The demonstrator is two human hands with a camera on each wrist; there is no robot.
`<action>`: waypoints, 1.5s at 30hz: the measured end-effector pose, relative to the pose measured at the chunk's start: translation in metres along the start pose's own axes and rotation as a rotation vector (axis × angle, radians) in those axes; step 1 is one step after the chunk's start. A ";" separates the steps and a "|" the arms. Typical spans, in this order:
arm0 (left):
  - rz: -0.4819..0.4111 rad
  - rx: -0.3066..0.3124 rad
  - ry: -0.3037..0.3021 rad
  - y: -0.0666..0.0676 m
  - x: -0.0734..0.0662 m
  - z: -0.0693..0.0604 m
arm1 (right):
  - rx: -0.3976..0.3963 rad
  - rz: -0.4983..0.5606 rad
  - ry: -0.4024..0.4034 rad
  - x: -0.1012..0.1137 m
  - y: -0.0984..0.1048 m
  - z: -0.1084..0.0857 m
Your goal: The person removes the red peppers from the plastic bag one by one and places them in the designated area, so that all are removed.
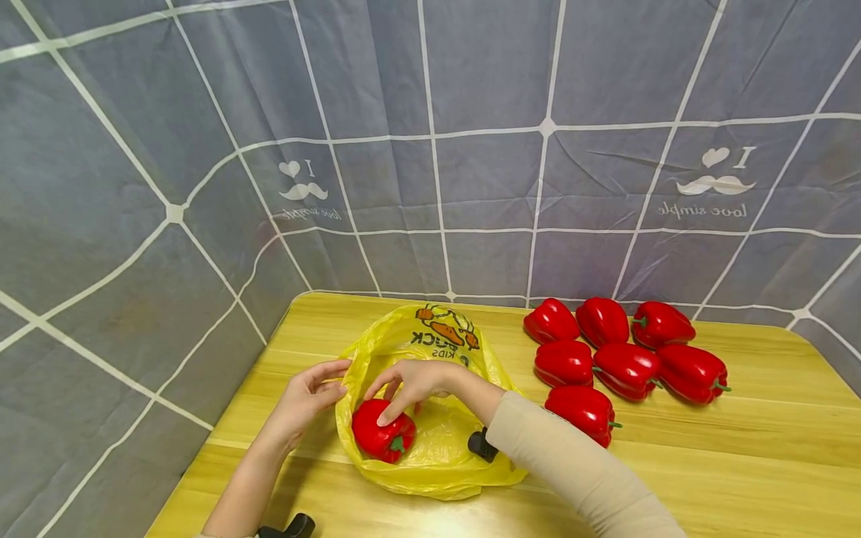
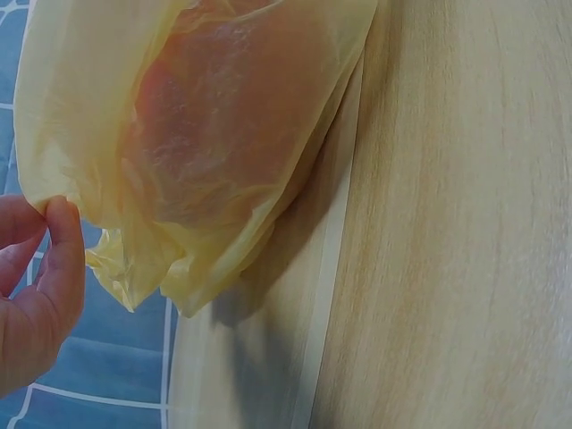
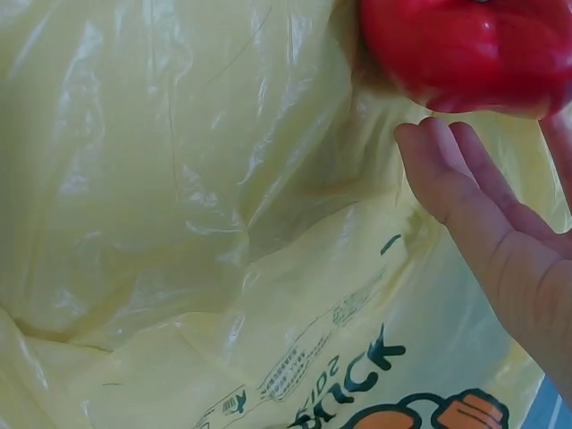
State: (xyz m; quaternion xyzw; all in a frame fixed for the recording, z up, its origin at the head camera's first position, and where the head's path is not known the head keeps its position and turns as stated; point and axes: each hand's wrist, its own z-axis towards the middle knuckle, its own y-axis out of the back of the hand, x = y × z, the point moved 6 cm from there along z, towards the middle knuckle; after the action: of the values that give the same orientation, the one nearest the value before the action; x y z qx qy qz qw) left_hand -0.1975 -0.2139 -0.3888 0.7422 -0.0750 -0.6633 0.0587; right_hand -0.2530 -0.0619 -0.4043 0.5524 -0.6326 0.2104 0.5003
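Note:
A yellow plastic bag [image 1: 447,456] with a duck print lies with its mouth spread on the table. At its left rim my left hand [image 1: 306,400] pinches the film between thumb and fingers, and the left wrist view shows this pinch [image 2: 40,277] closely. Inside the bag, on its left side, sits a red bell pepper [image 1: 382,432] with a green stem. My right hand [image 1: 413,385] reaches in over it, the thumb against the pepper. In the right wrist view its fingers [image 3: 456,179] are fairly straight and stand a little apart from the pepper [image 3: 474,54].
Several more red bell peppers [image 1: 628,370] lie grouped on the wooden table [image 1: 760,463] to the right of the bag. A grey checked cloth [image 1: 484,179] hangs behind and to the left. Black wrist-camera parts [image 1: 481,445] show near the arms.

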 end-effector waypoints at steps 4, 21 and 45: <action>0.004 -0.007 0.002 0.000 0.000 0.000 | 0.033 0.005 -0.003 0.000 -0.002 0.000; -0.005 -0.010 0.005 0.000 0.002 0.000 | 0.129 0.076 0.008 -0.004 -0.011 -0.001; -0.024 -0.021 0.009 0.001 0.002 0.003 | 0.098 0.086 0.072 -0.007 -0.001 -0.006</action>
State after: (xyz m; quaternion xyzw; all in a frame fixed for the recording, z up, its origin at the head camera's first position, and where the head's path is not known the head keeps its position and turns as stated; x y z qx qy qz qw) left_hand -0.2007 -0.2154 -0.3906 0.7452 -0.0589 -0.6616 0.0587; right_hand -0.2506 -0.0539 -0.4083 0.5406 -0.6264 0.2819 0.4856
